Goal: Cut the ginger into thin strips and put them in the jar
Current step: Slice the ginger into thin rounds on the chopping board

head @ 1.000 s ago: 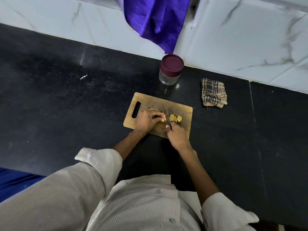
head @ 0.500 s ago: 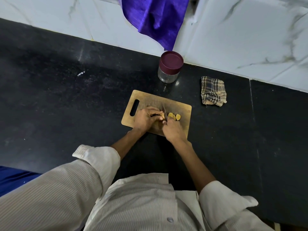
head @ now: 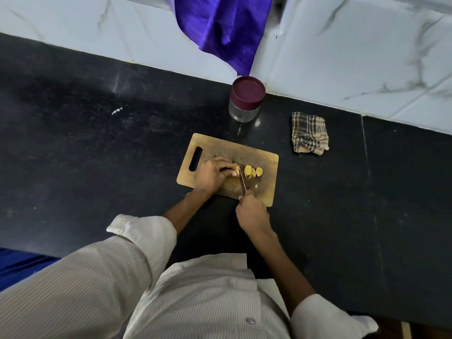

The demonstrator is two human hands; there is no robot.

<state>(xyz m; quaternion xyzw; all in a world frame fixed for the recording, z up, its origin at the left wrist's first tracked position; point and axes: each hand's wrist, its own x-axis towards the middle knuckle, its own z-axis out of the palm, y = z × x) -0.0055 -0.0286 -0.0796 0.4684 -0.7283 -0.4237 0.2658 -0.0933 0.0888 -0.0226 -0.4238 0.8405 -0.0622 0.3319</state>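
Note:
A wooden cutting board (head: 265,167) lies on the black counter. My left hand (head: 213,173) pins a piece of ginger (head: 236,170) to the board with curled fingers; most of the piece is hidden under them. My right hand (head: 252,211) grips the handle of a knife (head: 242,181), whose thin blade stands against the ginger's cut face. Several yellow ginger slices (head: 253,171) lie just right of the blade, and a small scrap (head: 256,186) sits below them. The glass jar (head: 245,99), closed with a maroon lid, stands behind the board.
A folded checked cloth (head: 309,134) lies on the counter to the right of the board. A purple fabric (head: 225,28) hangs down the white marble wall above the jar. A seam (head: 367,152) runs across the counter at the right.
My right hand has drawn back toward me along the board's front edge, exposing the knife blade. The left hand still holds the ginger in the same spot.

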